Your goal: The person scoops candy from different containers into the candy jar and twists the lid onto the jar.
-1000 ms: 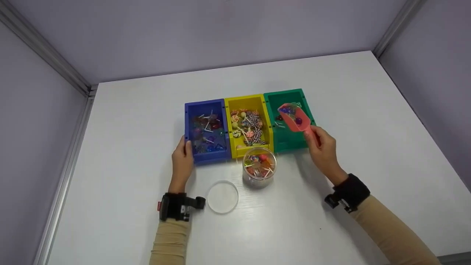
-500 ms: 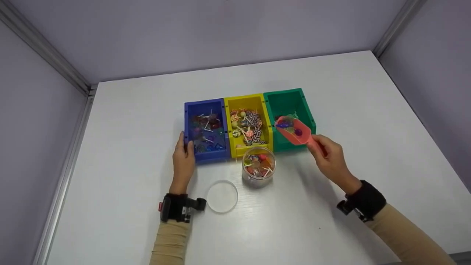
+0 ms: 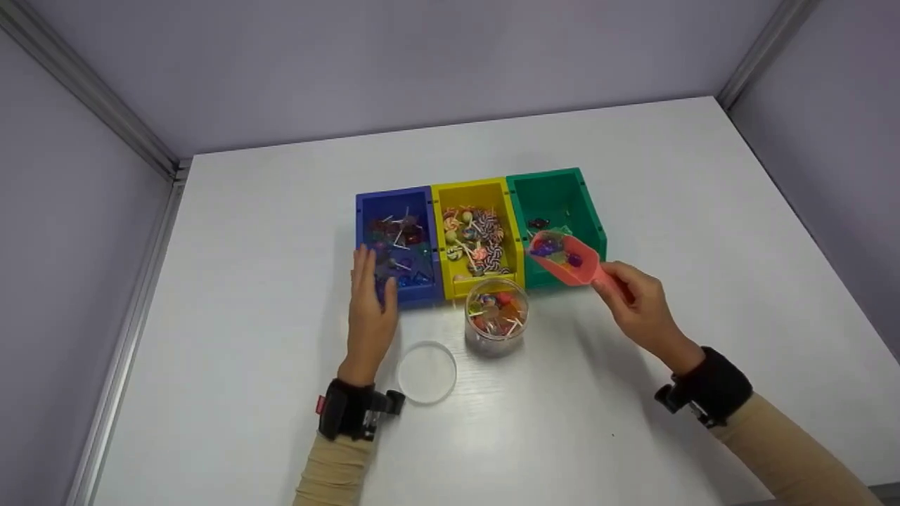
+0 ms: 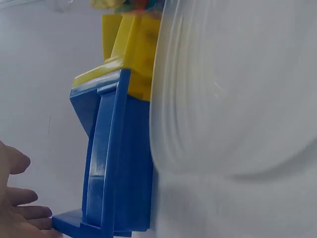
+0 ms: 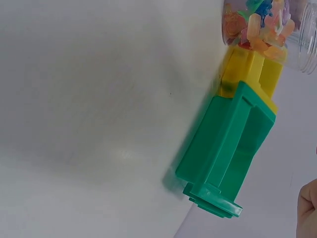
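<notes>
My right hand grips the handle of a pink scoop, which holds purple and clear pieces above the front of the green bin. Fingers straight, my left hand lies at the front left corner of the blue bin; the left wrist view shows its fingertips right at the bin's edge. Translucent pieces and small sticks lie in the blue bin. Between these stands the yellow bin with swirl lollipops. In front of it a clear jar is filled with colourful candies.
A clear round lid lies flat on the white table, between my left wrist and the jar. The three bins stand side by side in a row. Pale wall panels rise behind the table and on both sides.
The right hand has drawn the loaded scoop back and down, toward the front of the green bin. My left hand has let go of the blue bin's side and shifted right, fingers straightened.
</notes>
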Tool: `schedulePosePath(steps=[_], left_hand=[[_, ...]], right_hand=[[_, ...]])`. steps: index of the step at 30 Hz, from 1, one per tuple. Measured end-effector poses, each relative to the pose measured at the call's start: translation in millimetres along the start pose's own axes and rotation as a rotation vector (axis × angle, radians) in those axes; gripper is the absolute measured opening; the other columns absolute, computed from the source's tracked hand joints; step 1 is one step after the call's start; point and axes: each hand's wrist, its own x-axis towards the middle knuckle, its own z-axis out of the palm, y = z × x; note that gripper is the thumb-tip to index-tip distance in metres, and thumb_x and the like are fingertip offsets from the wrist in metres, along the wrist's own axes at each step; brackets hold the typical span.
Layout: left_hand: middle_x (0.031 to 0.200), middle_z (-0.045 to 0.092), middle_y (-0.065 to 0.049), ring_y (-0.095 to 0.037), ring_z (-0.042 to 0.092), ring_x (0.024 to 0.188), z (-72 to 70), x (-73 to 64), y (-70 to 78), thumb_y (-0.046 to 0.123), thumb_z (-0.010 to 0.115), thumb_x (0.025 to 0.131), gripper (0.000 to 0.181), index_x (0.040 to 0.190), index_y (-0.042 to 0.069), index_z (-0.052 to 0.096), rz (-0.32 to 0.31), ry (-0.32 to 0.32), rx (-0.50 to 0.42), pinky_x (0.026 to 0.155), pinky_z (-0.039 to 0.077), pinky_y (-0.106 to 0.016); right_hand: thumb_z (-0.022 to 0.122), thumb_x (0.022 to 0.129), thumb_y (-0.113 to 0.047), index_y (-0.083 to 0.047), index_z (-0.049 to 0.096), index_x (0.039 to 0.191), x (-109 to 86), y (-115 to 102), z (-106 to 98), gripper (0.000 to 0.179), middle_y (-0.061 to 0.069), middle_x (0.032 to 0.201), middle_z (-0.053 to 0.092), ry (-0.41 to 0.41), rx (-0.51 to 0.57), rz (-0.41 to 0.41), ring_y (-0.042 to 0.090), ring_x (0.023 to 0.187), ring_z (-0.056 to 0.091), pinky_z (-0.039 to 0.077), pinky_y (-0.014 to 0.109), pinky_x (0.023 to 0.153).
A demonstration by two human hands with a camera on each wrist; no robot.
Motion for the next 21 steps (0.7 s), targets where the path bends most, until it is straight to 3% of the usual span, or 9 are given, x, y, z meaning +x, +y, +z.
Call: schedulePosePath(steps=[4,9,12,17,21], left_hand=[[0.161,0.021,-0.018,-0.035,0.015,0.152,9.5,-10.2,13.8,0.026,0.049,0.102,0.059,0.151,0.001,0.027,0.055,-0.111,-0.039,0.124,0.019,-0.052],[0.16,0.027,-0.011,-0.028,0.025,0.15,21.9,-22.2,31.7,0.034,0.057,0.097,0.067,0.153,0.012,0.027,0.036,-0.331,-0.22,0.123,0.024,-0.051],[0.161,0.028,-0.007,-0.027,0.026,0.15,29.3,-26.8,38.8,0.036,0.065,0.092,0.075,0.153,0.017,0.026,0.037,-0.432,-0.278,0.122,0.025,-0.053],[0.16,0.029,-0.005,-0.026,0.027,0.15,39.9,-29.3,42.8,0.038,0.075,0.083,0.089,0.153,0.015,0.025,0.083,-0.5,-0.307,0.122,0.025,-0.053],[0.159,0.032,-0.005,-0.026,0.03,0.148,45.5,-28.8,43.7,0.036,0.079,0.079,0.094,0.153,0.014,0.026,0.075,-0.52,-0.312,0.122,0.028,-0.051]], right_hand=[[0.064,0.08,0.017,0.006,0.067,0.103,1.6,-4,-1,0.026,0.01,0.069,0.055,-0.052,0.036,-0.033,0.003,0.059,0.039,0.035,0.016,0.049],[0.064,0.079,0.018,0.007,0.066,0.105,2.7,-7,0,0.028,0.01,0.07,0.055,-0.118,0.069,-0.065,0.005,0.059,0.041,0.036,0.016,0.049],[0.064,0.078,0.019,0.007,0.066,0.106,2.5,-10,-1,0.031,0.011,0.073,0.059,-0.155,0.073,-0.057,0.005,0.061,0.043,0.038,0.015,0.051],[0.065,0.078,0.017,0.005,0.066,0.106,0.7,-13,0,0.031,0.011,0.079,0.064,-0.216,0.041,-0.04,0.004,0.064,0.047,0.043,0.011,0.054],[0.066,0.079,0.014,0.003,0.066,0.108,-0.1,-14,-1,0.031,0.011,0.083,0.066,-0.266,0.026,-0.035,0.004,0.066,0.048,0.045,0.011,0.055]])
